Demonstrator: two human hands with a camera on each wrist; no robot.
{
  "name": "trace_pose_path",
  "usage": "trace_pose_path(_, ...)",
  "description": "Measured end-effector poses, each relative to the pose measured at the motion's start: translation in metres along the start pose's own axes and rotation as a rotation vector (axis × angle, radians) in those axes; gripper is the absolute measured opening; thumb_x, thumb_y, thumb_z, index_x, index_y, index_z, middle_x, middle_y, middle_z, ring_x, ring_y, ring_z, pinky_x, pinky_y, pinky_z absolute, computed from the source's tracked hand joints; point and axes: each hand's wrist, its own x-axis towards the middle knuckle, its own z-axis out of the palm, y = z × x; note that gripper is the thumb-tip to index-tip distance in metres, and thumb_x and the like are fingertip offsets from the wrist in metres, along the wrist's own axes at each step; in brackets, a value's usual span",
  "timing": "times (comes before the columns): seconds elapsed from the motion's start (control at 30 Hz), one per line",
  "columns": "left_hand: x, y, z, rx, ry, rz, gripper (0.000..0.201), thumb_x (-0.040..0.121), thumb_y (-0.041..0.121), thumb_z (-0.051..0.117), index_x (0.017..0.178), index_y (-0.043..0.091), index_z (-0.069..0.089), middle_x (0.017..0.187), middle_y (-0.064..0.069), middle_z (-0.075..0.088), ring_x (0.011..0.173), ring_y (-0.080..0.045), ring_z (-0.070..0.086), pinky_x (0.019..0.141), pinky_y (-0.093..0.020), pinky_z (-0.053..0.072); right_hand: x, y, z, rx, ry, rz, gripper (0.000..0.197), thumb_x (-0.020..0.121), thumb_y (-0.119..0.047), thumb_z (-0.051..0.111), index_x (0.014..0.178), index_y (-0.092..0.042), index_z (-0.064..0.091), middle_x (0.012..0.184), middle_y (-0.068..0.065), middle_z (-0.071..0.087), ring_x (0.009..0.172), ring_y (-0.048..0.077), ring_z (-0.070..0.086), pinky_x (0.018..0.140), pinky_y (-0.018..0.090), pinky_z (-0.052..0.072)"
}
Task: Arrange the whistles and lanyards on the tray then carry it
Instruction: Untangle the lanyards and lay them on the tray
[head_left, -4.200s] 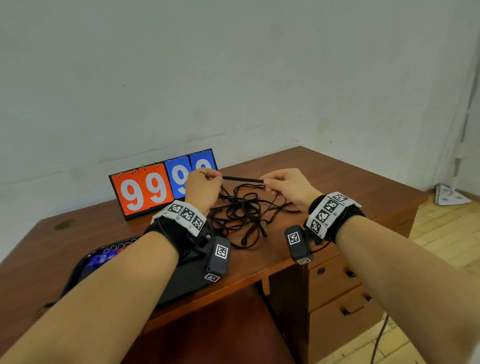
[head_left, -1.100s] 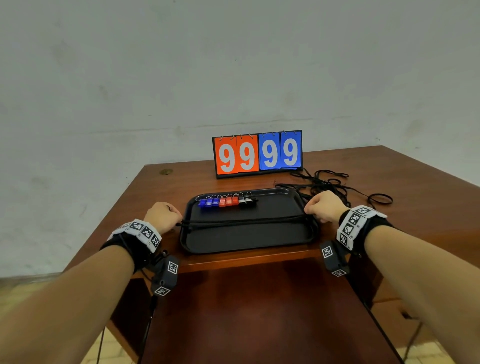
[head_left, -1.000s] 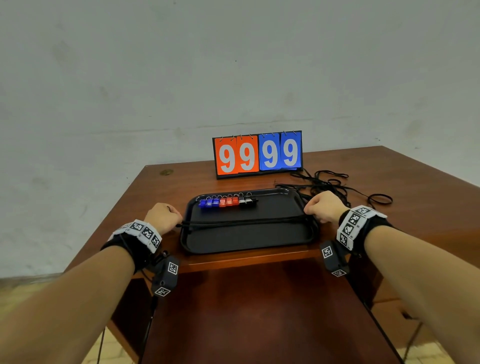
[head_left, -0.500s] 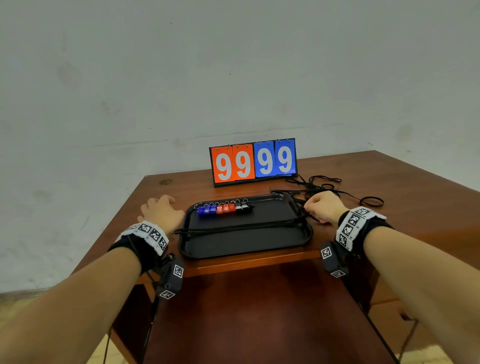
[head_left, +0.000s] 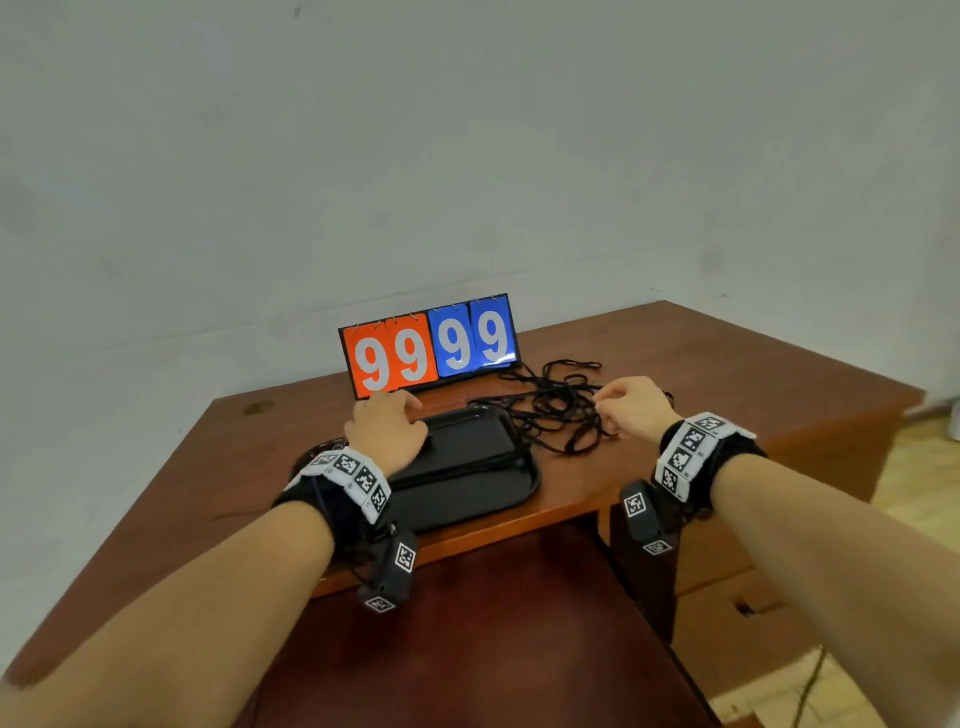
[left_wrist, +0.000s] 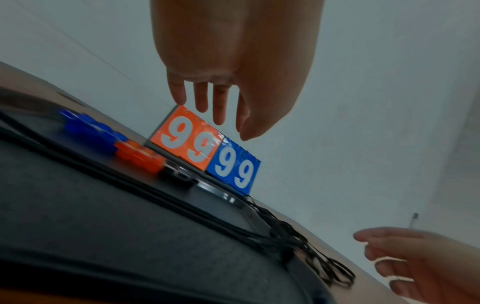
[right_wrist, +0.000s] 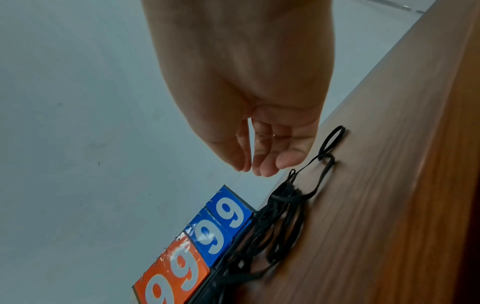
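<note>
A black tray (head_left: 467, 499) lies near the desk's front edge. Blue whistles (left_wrist: 88, 127), orange whistles (left_wrist: 137, 156) and a black whistle (left_wrist: 179, 174) stand in a row along its far side. Straightened black lanyards (left_wrist: 130, 181) lie across the tray. My left hand (head_left: 395, 402) hovers over the whistle row, and in the left wrist view its fingers (left_wrist: 215, 115) hang straight and hold nothing. A tangle of black lanyards (head_left: 556, 410) sits on the desk right of the tray. My right hand (head_left: 602, 410) is just above it, fingers (right_wrist: 267, 164) relaxed and empty.
An orange and blue scoreboard (head_left: 431, 345) reading 9999 stands behind the tray, close to my left fingertips. The brown desk (head_left: 753, 374) stretches out to the right of the tangle. Drawers (head_left: 727, 597) sit under its right side. A white wall is behind.
Both hands have let go of the lanyard laid across the tray. The left hand moved forward over the whistles. The right hand moved right, to the tangle.
</note>
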Motion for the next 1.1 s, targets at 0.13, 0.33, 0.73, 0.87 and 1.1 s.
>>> trace_pose_path(0.13, 0.006, 0.044, 0.024, -0.046, -0.060, 0.084, 0.027, 0.084, 0.031, 0.061, 0.110, 0.033, 0.066, 0.121, 0.002, 0.061, 0.119, -0.028, 0.053, 0.099, -0.047, 0.045, 0.001, 0.017, -0.026, -0.020, 0.024, -0.004, 0.015, 0.092, -0.012, 0.056, 0.098, -0.015, 0.070, 0.078, 0.006, 0.070, 0.063, 0.014, 0.065, 0.046, 0.020, 0.047)
trace_pose_path(0.33, 0.012, 0.100, 0.064, -0.042, -0.123, 0.160, 0.019, 0.088, 0.029, 0.062, 0.105, 0.032, 0.068, 0.120, 0.001, 0.059, 0.119, -0.030, 0.049, 0.099, -0.044, 0.041, 0.010, 0.044, -0.055, -0.031, 0.033, -0.006, 0.015, 0.088, -0.010, 0.058, 0.095, -0.019, 0.069, 0.071, 0.003, 0.069, 0.059, 0.012, 0.062, 0.047, 0.021, 0.046)
trace_pose_path(0.73, 0.038, 0.170, 0.118, -0.059, -0.269, 0.200, 0.020, 0.084, 0.029, 0.061, 0.100, 0.038, 0.068, 0.123, 0.005, 0.064, 0.122, -0.026, 0.053, 0.102, -0.046, 0.045, 0.054, 0.066, -0.061, -0.162, -0.107, -0.084, 0.028, 0.089, -0.010, 0.059, 0.114, -0.016, 0.069, 0.108, 0.002, 0.067, 0.092, 0.016, 0.061, 0.080, 0.025, 0.045)
trace_pose_path(0.87, 0.048, 0.177, 0.128, -0.068, -0.315, 0.181, 0.017, 0.082, 0.026, 0.059, 0.089, 0.041, 0.063, 0.112, 0.006, 0.070, 0.112, -0.023, 0.061, 0.099, -0.044, 0.049, 0.069, 0.066, -0.050, -0.297, -0.247, -0.122, 0.037, 0.084, -0.012, 0.068, 0.121, -0.017, 0.068, 0.118, 0.000, 0.067, 0.106, 0.015, 0.062, 0.089, 0.023, 0.047)
trace_pose_path(1.1, 0.054, 0.178, 0.135, -0.068, -0.371, 0.162, 0.020, 0.078, 0.024, 0.059, 0.074, 0.043, 0.061, 0.111, 0.007, 0.070, 0.104, -0.020, 0.065, 0.096, -0.043, 0.051, 0.090, 0.045, -0.021, -0.418, -0.353, -0.123, 0.023, 0.083, -0.018, 0.072, 0.105, -0.013, 0.076, 0.106, 0.004, 0.072, 0.100, 0.021, 0.065, 0.088, 0.034, 0.054)
